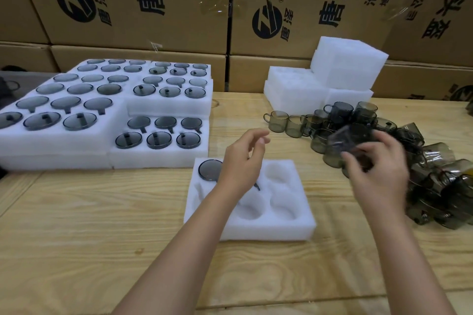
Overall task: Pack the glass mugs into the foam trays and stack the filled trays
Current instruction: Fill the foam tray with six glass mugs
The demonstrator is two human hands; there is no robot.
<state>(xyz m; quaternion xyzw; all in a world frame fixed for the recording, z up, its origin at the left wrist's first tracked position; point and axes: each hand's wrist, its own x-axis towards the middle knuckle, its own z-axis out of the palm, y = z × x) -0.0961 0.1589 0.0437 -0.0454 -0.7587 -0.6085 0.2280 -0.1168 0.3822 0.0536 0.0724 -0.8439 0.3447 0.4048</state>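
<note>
Foam tray (256, 227) lies mid-surface (102, 225), its far-left corner just beside the filled trays (64, 140). Bare wood runs wide along its near and left edges. 1 packed mug (210, 170) sits in the far-left pocket. Left grip (243, 161) hovers above the tray, fingers loosely curled, holding nothing. Right grip (376, 166), blurred, clasps 1 dark mug (353, 140) over the mug pile (435, 186) to the tray's right. Spare foam (345, 66) stands against cartons (153, 7) behind.
</note>
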